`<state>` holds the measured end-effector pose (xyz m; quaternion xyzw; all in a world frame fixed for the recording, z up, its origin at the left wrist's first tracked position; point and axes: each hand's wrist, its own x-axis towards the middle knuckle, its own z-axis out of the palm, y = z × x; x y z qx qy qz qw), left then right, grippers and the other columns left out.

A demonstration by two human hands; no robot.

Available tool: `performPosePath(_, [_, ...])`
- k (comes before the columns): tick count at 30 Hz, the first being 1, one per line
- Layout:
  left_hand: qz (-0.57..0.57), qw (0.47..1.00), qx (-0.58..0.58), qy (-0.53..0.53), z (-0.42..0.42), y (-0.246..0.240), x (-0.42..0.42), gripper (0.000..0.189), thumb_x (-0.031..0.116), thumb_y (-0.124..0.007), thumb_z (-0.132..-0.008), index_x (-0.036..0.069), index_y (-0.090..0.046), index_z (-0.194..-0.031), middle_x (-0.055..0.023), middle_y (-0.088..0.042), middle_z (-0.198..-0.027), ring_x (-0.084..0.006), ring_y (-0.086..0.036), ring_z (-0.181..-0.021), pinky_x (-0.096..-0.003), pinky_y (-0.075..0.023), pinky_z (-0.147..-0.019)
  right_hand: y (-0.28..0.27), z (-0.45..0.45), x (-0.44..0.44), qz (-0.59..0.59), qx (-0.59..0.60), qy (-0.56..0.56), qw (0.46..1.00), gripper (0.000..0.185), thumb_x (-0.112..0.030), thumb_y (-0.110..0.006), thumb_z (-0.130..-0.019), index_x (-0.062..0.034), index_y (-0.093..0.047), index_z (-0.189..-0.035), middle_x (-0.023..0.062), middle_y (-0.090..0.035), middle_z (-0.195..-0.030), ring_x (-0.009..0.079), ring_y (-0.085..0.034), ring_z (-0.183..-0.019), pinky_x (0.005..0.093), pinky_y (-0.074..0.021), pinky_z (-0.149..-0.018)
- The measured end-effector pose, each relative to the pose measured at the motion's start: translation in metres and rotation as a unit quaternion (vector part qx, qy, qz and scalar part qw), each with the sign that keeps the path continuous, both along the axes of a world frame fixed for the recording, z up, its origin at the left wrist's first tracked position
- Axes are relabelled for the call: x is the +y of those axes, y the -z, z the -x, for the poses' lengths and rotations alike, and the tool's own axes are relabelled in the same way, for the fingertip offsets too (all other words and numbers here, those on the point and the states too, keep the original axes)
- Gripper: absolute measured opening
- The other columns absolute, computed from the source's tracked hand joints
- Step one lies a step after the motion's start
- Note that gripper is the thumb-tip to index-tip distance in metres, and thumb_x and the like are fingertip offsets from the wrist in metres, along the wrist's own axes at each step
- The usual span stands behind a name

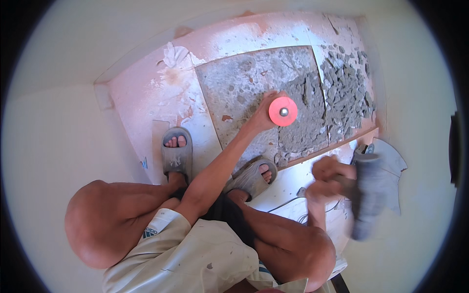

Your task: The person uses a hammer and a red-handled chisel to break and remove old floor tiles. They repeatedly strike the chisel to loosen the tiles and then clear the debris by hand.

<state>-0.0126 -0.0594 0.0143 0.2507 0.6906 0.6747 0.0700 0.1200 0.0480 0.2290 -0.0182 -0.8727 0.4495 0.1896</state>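
My left hand (264,116) grips a chisel with a round pink hand guard (290,119), seen from above with its metal striking end in the middle. The guard hides the chisel's tip. Beneath it lies a rectangular recess of bare grey mortar (234,88), its right part broken up into rough chipped mortar (302,121). Out to the right, my right hand (329,177) is closed around the handle of a hammer (366,197). The hammer's heavy head is raised and blurred by motion.
Mortar rubble (344,88) is heaped right of the recess. A thin raised edging (329,147) borders its near side. Beyond my right hand lie a grey sheet (394,168) and a partly hidden tool. A dark cable (284,204) runs near my right leg. Crumpled white material (176,55) lies far left.
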Motion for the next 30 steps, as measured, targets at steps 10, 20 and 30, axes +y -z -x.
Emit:
performPosePath(10, [0.047,0.997,-0.055,0.009,-0.007,-0.007,-0.01,0.054,0.019,-0.091,-0.068,0.012,-0.065,-0.115,-0.0077,-0.065,-0.12,-0.0287,-0.059,-0.121,-0.0404,-0.0443,-0.107,-0.049,0.017,-0.033,0.204,-0.192,0.111,0.954,0.056,-0.053,-0.052,-0.106,-0.0073,-0.045,-0.074,-0.0028,-0.039,-0.059,0.0054,-0.033,-0.048,0.0252,-0.0218,-0.042])
performPosePath(20, [0.019,0.998,-0.033,0.057,0.024,-0.01,-0.017,0.057,0.012,-0.091,-0.067,0.008,-0.066,-0.118,-0.0084,-0.067,-0.119,-0.0214,-0.062,-0.114,-0.0371,-0.0471,-0.102,0.02,0.016,-0.031,0.326,-0.361,0.114,0.866,0.051,-0.053,-0.048,-0.108,-0.0077,-0.054,-0.085,-0.0011,-0.042,-0.058,0.0087,-0.039,-0.045,0.0277,-0.0307,-0.04])
performPosePath(30, [0.081,0.986,-0.139,-0.053,-0.026,0.008,-0.035,0.065,0.023,-0.092,-0.069,0.005,-0.064,-0.126,-0.0135,-0.065,-0.127,-0.0354,-0.059,-0.122,-0.0446,-0.0478,-0.103,0.06,-0.011,-0.046,0.161,-0.269,0.038,0.949,0.044,-0.041,-0.044,-0.111,-0.0044,-0.053,-0.089,0.0006,-0.05,-0.069,0.0102,-0.046,-0.059,0.0288,-0.0403,-0.054])
